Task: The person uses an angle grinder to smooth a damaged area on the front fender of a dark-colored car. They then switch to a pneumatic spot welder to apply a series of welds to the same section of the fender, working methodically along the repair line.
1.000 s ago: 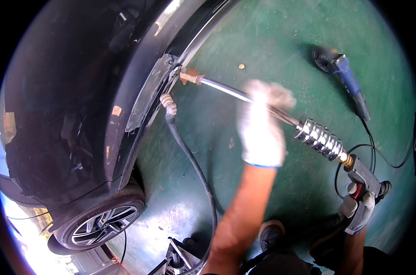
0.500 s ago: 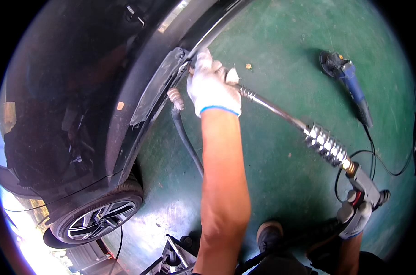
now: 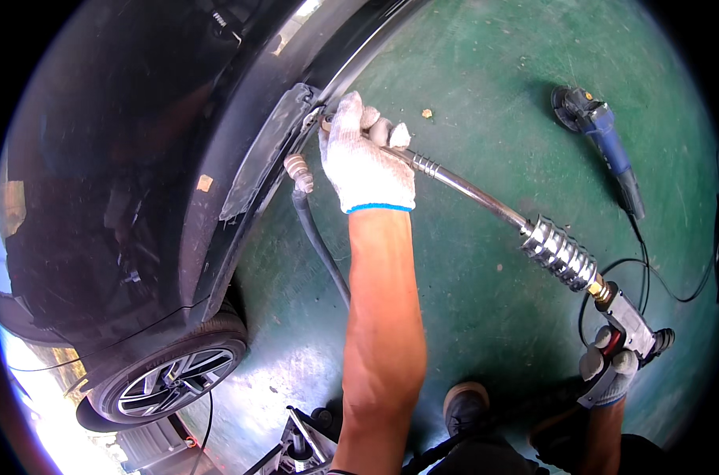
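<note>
A slide-hammer dent puller (image 3: pixel 478 195) slants from the dark car's sill down to the right. My left hand (image 3: pixel 367 162), in a white knit glove, is wrapped round the front part of its rod close to the car. My right hand (image 3: pixel 610 370), also gloved, grips the pistol handle (image 3: pixel 633 323) at the rear end. Between them, the ribbed chrome sliding weight (image 3: pixel 561 253) rests near the handle. The puller's tip is by a bare grey sanded patch (image 3: pixel 268 154) on the sill; my left hand partly hides whether it touches.
A clamp on a thick grey cable (image 3: pixel 316 237) hangs from the sill beside my left forearm. A blue angle grinder (image 3: pixel 605 138) with a black cord lies on the green floor (image 3: pixel 486 87) to the right. The car's wheel (image 3: pixel 173 380) and a metal stand (image 3: pixel 300 443) are lower left.
My left hand has shifted slightly down, and its fingers show more clearly. The puller and my right hand have barely moved.
</note>
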Available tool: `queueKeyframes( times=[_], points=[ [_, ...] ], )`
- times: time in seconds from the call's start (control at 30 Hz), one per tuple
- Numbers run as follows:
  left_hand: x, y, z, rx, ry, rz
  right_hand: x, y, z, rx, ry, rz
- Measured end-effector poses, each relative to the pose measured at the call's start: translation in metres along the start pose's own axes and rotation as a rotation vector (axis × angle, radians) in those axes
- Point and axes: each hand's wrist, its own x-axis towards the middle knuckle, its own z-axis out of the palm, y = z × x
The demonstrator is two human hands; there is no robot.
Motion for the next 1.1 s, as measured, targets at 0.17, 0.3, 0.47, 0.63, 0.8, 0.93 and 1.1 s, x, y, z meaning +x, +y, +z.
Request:
queueKeyframes(
  times=[0.17, 0.3, 0.47, 0.63, 0.8, 0.93, 1.1],
  points=[
    [0.001, -0.001, -0.004, 0.015, -0.005, 0.021, 0.000, 0.001, 0.004, 0.030, 0.031, -0.020],
    [0.001, 0.000, -0.005, 0.021, -0.014, 0.018, 0.004, 0.001, 0.003, 0.034, -0.012, 0.003],
    [0.000, 0.001, -0.005, 0.041, -0.020, 0.036, 0.001, 0.001, -0.015, 0.067, -0.033, 0.049],
    [-0.001, 0.000, -0.003, 0.062, -0.020, 0.020, 0.000, 0.000, -0.017, 0.073, -0.031, 0.041],
    [-0.009, 0.008, 0.008, 0.036, 0.086, 0.006, 0.002, 0.000, -0.012, 0.066, -0.045, 0.045],
    [-0.009, 0.004, 0.011, 0.043, 0.079, -0.003, 0.002, -0.001, -0.015, 0.106, -0.084, 0.065],
    [-0.005, 0.006, 0.000, 0.063, 0.009, 0.019, 0.000, 0.003, 0.003, 0.102, -0.023, 0.033]
  ],
)
